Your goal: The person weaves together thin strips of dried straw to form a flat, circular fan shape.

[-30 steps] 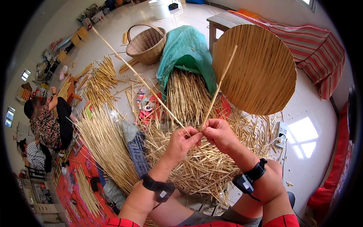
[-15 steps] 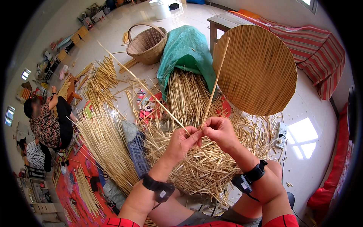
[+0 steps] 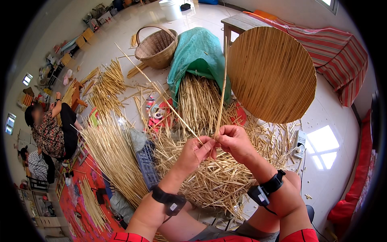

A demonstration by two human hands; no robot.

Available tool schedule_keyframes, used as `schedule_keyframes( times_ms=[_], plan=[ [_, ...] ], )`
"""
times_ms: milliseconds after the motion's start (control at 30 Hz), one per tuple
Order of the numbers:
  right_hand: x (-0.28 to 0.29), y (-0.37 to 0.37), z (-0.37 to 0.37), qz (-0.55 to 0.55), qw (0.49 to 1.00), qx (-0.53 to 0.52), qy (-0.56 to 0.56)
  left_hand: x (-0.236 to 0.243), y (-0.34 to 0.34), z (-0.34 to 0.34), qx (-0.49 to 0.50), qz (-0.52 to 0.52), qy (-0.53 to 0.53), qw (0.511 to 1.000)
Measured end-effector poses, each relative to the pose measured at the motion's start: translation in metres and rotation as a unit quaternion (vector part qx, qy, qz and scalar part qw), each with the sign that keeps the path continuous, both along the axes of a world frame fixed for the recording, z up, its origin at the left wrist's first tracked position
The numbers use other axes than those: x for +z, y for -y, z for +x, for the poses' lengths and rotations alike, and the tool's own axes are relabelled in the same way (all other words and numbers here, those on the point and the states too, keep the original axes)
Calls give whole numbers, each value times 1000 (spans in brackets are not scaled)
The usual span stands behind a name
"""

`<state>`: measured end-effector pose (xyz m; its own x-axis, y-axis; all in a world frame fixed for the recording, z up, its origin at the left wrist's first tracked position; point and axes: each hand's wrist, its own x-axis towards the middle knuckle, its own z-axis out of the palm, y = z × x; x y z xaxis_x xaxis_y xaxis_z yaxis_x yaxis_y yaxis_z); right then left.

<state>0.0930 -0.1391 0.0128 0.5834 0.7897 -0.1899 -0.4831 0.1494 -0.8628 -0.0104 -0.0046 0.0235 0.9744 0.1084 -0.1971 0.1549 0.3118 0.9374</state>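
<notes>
My left hand [image 3: 196, 151] is closed on a long pale straw stalk [image 3: 173, 109] that slants up to the upper left. Just beside it, my right hand [image 3: 229, 141] pinches a second stalk [image 3: 222, 92] standing nearly upright; the two hands' fingertips are close together, and whether they touch is unclear. Beneath them lies a wide heap of short straw pieces [image 3: 209, 185]. A sheaf of long pale stalks [image 3: 111, 153] rests at the left, by a blue plastic crate [image 3: 149, 163]. Beyond my hands, straw pokes out of a green woven sack [image 3: 191, 42].
A wicker basket [image 3: 155, 54], large round slatted board [image 3: 270, 76], wooden bench [image 3: 242, 22] and striped cloth [image 3: 338, 64] stand behind. A power strip [image 3: 299, 143] lies right. Two people [image 3: 52, 133] sit at the left among stalks, near a red mat [image 3: 82, 209].
The top of the left stalk has shifted rightward and lower. The right stalk has swung left and become more upright. Both hands stay nearly in place.
</notes>
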Motion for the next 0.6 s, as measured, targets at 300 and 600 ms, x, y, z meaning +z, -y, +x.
schedule_keyframes(
  times_ms=[300, 600],
  plan=[
    [-1, 0, -3, 46, 995, 37, -78, -1, -3, -2, -38, -2, -7, 999],
    [-4, -2, -4, 57, 993, 47, -89, -2, -5, -2, -64, -9, 3, 998]
  ],
)
